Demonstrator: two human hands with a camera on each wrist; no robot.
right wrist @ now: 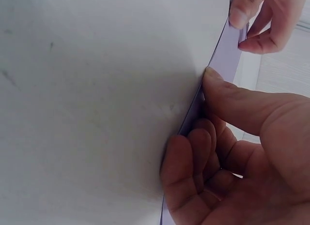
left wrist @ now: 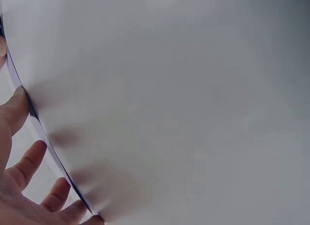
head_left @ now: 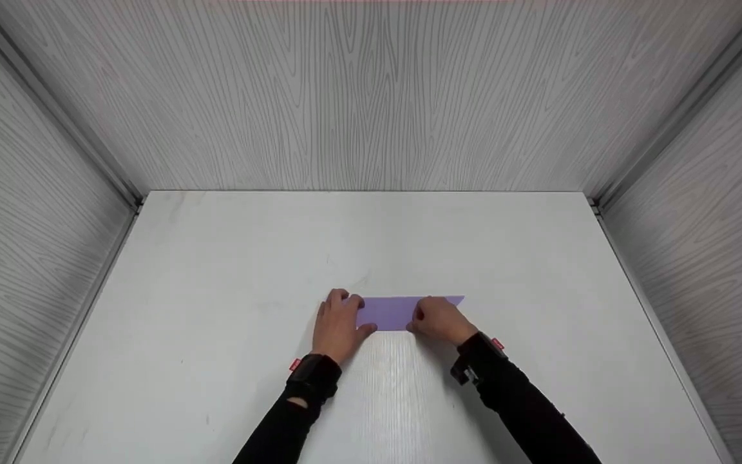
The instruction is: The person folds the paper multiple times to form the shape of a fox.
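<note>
A folded purple sheet of paper (head_left: 387,314) lies as a long, narrow strip on the white tabletop (head_left: 371,251), its right end slanting to a point. My left hand (head_left: 339,325) rests over the strip's left end, fingers spread toward the far edge and thumb at the near edge. On the right part is my right hand (head_left: 438,320), its fingers curled against the paper. The right wrist view shows the right thumb (right wrist: 218,84) pressing at the near edge of the purple strip (right wrist: 225,60). Part of the paper is hidden under both hands.
A grey wood-grain panel (head_left: 371,96) rises behind the tabletop. Similar side panels stand at the left (head_left: 29,238) and right (head_left: 706,225). Black wrist straps and dark sleeves (head_left: 525,406) cover both forearms.
</note>
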